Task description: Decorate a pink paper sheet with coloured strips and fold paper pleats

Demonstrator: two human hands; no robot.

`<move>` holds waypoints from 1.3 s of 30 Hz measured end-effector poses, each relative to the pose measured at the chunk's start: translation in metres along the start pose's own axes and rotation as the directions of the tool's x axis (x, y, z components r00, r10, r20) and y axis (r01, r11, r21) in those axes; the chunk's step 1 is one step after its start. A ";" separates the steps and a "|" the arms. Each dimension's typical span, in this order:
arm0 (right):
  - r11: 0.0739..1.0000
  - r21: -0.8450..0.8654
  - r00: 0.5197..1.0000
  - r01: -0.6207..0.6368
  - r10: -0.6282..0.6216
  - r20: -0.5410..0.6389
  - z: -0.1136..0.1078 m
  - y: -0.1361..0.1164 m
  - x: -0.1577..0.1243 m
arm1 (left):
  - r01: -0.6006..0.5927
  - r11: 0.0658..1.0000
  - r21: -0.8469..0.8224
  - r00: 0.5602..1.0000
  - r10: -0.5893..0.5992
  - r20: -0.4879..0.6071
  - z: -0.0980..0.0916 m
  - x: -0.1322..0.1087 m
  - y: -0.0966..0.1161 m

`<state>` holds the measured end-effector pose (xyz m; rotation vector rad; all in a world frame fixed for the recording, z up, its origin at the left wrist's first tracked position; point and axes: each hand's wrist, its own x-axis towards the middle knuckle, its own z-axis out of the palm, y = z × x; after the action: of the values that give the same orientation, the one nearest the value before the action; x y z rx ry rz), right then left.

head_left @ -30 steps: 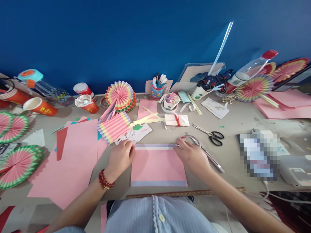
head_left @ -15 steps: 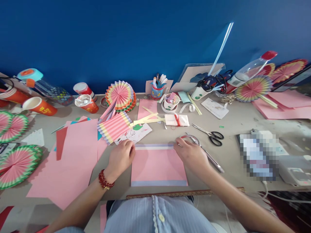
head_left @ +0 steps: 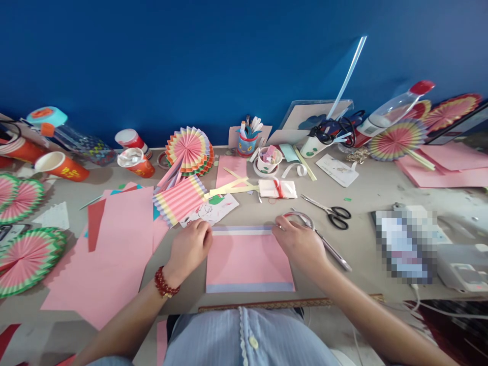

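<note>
1. Blue wall [head_left: 190, 61] runs behind the whole scene.
2. Grey table [head_left: 366, 203] is crowded with craft stuff along the far side and the left.
3. Loose pink sheets [head_left: 110, 254] are piled at the left, just beside the left forearm.
4. Pink sheet [head_left: 247, 262] lies flat at centre, right in front of the person and between both hands. Its far edge is turned over into a narrow lilac-white strip [head_left: 242, 230].
5. Left hand [head_left: 189, 247]: fingers curled tight, narrow, tips pinching the sheet's far left corner at the strip's end.
6. Right hand [head_left: 301, 244]: fingers bent in, narrow gap, tips on the strip's right end, gripping that corner.
7. Round paper fan [head_left: 188, 150] stands far back by the wall, well apart from the hands.
8. Pleated pink paper [head_left: 179, 199] lies just beyond the left hand, not touching it.
9. Wooden ruler [head_left: 290, 304] lies along the near table edge, under the right forearm.
10. Scissors [head_left: 330, 210] lie to the right of the right hand, near it but apart.
11. Tape ring [head_left: 299, 217] sits just beyond the right-hand fingertips; contact unclear.
12. Red bead bracelet [head_left: 164, 283] is on the left wrist.
</note>
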<state>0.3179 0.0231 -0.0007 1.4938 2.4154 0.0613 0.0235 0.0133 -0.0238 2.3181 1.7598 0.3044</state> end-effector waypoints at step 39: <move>0.997 0.023 0.996 -0.067 0.069 -0.057 0.002 -0.005 0.002 | -0.311 0.949 -0.060 0.949 0.313 0.031 -0.019 -0.011 0.012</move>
<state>0.3135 0.0221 -0.0041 1.6046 2.4167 0.0957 0.0258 0.0009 -0.0025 2.5407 1.3435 0.3482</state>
